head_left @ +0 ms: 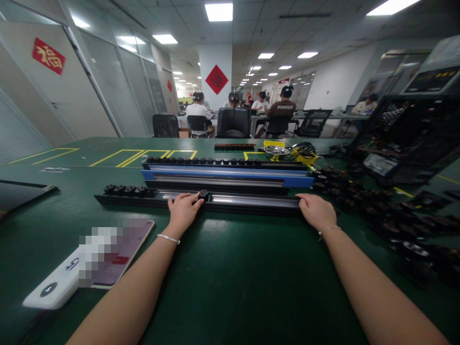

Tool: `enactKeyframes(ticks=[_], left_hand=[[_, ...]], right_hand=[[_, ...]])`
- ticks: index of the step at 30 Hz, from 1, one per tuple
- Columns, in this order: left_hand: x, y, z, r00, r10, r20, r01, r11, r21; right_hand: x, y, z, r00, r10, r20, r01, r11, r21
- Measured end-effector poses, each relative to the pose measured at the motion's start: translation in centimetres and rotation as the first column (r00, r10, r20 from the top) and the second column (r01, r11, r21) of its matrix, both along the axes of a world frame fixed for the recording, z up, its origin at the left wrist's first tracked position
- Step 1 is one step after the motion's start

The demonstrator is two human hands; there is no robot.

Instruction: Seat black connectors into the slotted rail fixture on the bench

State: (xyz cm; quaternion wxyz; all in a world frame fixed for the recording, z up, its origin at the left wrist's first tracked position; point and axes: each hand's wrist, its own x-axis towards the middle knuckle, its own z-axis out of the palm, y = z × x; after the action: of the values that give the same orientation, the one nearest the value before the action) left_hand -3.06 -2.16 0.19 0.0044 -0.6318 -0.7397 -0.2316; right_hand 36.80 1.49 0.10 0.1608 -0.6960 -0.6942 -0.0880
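A long black rail (251,202) with a shiny channel lies across the table in front of me. My left hand (184,211) is closed, thumb and fingertips on a small black part (204,194) that sits in the channel. Several similar black parts (125,190) stand in a row at the rail's left end. At the right end, my right hand (316,211) is closed with its fingertips on the rail; the fingers are partly hidden. Right behind lies a blue rail (230,172), and beyond it a row of black parts (215,161) on another rail.
Loose black parts (373,206) are heaped on the green table (244,278) at right. A phone (125,254) and a white device (53,282) lie at left. Farther back are a metal bowl (276,150), a strip of parts (235,147) and people (283,108) seated at tables.
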Motion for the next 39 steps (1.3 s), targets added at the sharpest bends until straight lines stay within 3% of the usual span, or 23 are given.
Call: enactKeyframes(ticks=[39], left_hand=[[-0.04,0.06,-0.24,0.997,-0.077,-0.031,0.076,0.997,-0.026]], right_hand=[[-0.11,-0.19,0.17,1.000,0.005,0.000,-0.005,1.000,0.001]])
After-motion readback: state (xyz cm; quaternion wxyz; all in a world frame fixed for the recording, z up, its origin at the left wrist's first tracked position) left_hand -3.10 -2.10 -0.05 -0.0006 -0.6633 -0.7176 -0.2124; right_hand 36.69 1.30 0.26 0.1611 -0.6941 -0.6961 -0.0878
